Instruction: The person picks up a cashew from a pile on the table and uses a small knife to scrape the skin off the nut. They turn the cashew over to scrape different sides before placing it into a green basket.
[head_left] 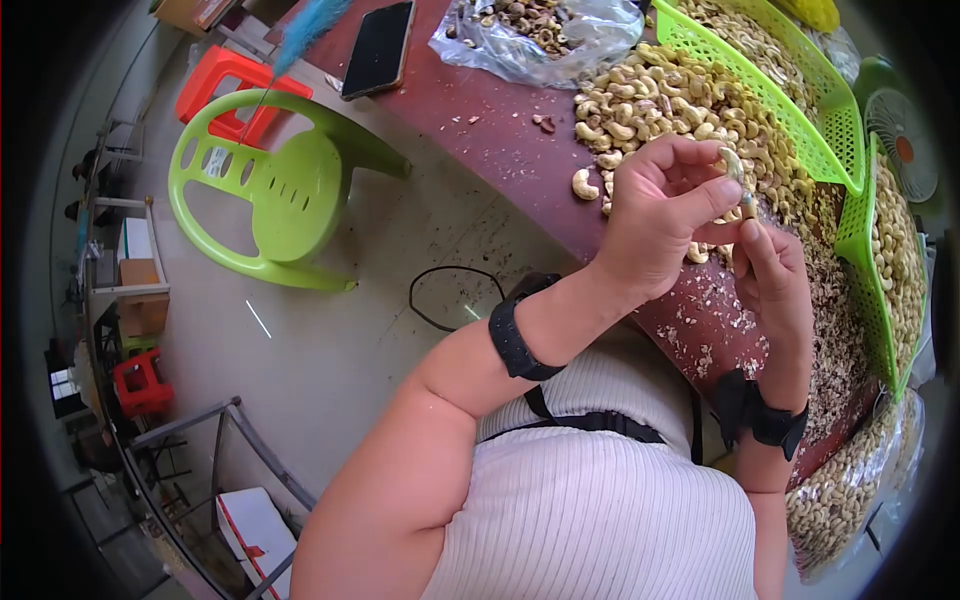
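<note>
Fingers of your left hand (650,215) pinch one cashew (733,163) between thumb and fingertips, above the near edge of the pile (672,95). Your right hand (775,275) closes thumb and fingers on a small tool (749,208), just below the nut; its tip is partly hidden, and contact with the nut cannot be confirmed.

Step in hand, as judged from this pose: close two-handed fingertip work on a single cashew. Any further movement calls for a steady left pinch, with the tool end directed clear of your left thumb. Grip lightly; the nut is likely to snap or slip under excess pressure.

Surroundings: the pile lies on the red table (470,115), one loose nut (585,184) at its edge. A plastic bag (590,45) of darker pieces adjoins it. The upper basket (838,150) and side basket (860,240) hold more nuts. The phone (378,50) lies at the table's far corner.

Obstructions: the upper basket's rim stands just beyond your hands, and the side basket limits reach to your right. Brown scraps (835,330) cover the surface beside your right forearm; keep your right wristband (776,426) clear of them.
</note>
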